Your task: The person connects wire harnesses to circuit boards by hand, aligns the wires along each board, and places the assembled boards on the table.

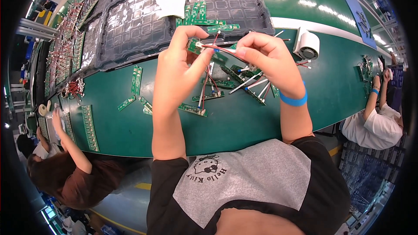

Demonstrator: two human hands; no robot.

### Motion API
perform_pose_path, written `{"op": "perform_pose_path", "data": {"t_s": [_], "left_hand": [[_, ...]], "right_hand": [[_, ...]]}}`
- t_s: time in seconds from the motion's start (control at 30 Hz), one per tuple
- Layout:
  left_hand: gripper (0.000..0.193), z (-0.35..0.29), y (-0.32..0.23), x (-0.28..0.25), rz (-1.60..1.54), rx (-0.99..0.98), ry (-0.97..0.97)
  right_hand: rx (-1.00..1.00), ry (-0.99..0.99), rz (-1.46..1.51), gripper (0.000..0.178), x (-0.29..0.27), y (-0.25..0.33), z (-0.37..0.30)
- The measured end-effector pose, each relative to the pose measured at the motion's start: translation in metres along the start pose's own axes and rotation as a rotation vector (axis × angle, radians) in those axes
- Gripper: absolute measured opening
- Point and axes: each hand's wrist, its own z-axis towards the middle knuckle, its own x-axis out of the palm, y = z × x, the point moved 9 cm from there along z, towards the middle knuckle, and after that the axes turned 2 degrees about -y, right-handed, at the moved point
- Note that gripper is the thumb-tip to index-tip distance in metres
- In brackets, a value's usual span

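One circuit board (192, 46) is pinched in our left hand (176, 76) above the surface (239, 124), toward its far edge; our right hand (274, 63) grips wires (225, 50). Progress looks partial: several boards (203, 10) rest on the tray (135, 39), while wired ones (194, 110) wait below.

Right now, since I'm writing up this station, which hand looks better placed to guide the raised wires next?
Probably the right hand: its fingers already pinch the wires, while the left hand is occupied holding the green circuit board.
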Motion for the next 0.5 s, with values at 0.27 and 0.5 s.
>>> {"op": "perform_pose_path", "data": {"t_s": [0.27,0.5], "left_hand": [[0.020,-0.004,0.000,0.014,-0.659,-0.065,0.190],[0.016,-0.005,-0.003,0.020,-0.712,-0.051,0.254]], "right_hand": [[-0.175,0.041,0.077,0.010,0.014,0.010,-0.008],[-0.063,0.015,0.157,0.009,0.014,0.004,-0.011]]}}
